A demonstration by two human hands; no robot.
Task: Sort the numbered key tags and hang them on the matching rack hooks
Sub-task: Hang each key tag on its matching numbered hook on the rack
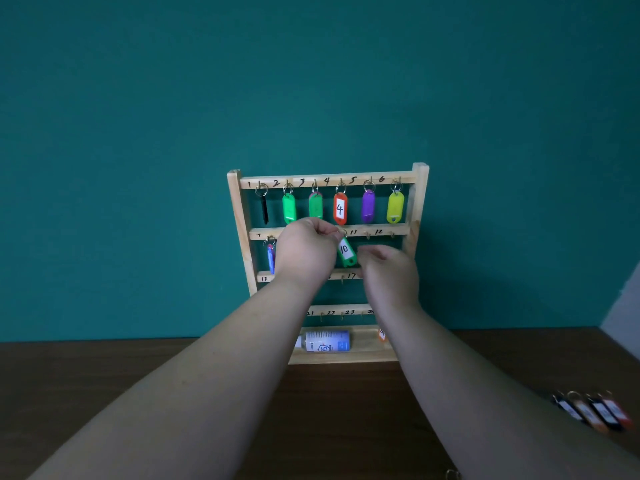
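Wood, pale and unvarnished, forms the rack (240,216) standing on the dark brown tabletop (69,368). Its flat rails are inked by hand with numbers: 1 to 6 along the top, 11 and 12 below, then 17, then 21 to 23. From the left, the top rail carries smooth oval plastic tags on metal split rings: a black tag (265,209) turned edge-on, a bright green tag (289,208), a darker green tag (316,205), an orange tag (340,208) whose white label reads 4, a purple tag (368,206) and a yellow tag (395,207). A blue tag (270,259) hangs far left on the second rail. Beside it the left hand (306,252) pinches the ring (342,233) of the number 10 tag (346,251), green with a white label, tilted at the second rail. The right hand (389,271), blurred, sits just right of it, fingers loosely bent, holding nothing. A clear bottle (325,341) lies in the rack's bottom tray. Far right, four loose tags (594,412) lie side by side.
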